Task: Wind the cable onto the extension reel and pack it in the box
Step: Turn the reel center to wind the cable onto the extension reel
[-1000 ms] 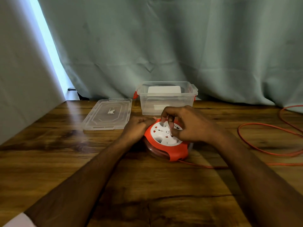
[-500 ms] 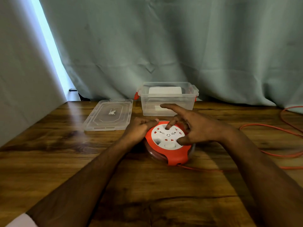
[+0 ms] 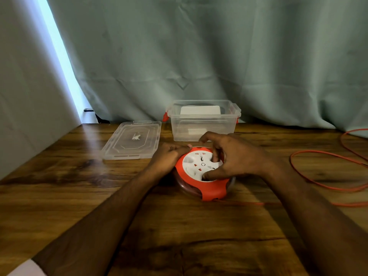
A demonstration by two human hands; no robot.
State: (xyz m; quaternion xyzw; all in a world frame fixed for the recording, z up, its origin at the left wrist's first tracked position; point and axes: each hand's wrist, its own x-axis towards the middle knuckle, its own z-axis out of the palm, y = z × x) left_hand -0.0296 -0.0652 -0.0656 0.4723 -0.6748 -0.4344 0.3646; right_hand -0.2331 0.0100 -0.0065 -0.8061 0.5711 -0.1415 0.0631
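An orange extension reel [image 3: 214,191] with a white socket face [image 3: 196,165] lies flat on the wooden table [image 3: 179,226]. My left hand [image 3: 169,156] grips its left rim. My right hand [image 3: 233,156] rests on the white face, thumb and fingers pressed into its recesses. A thin orange cable [image 3: 318,184] leaves the reel's near right side and loops across the table to the right. Behind the reel stands a clear plastic box [image 3: 203,126] with orange latches, open at the top.
The box's clear lid [image 3: 133,140] lies flat to the left of the box. A grey-green curtain [image 3: 219,56] hangs along the back of the table. A white object shows through the box's rear wall.
My right hand has turned on the white face, its fingers shifting round from the far edge to the near right. The cable loop at the right has drawn in a little.
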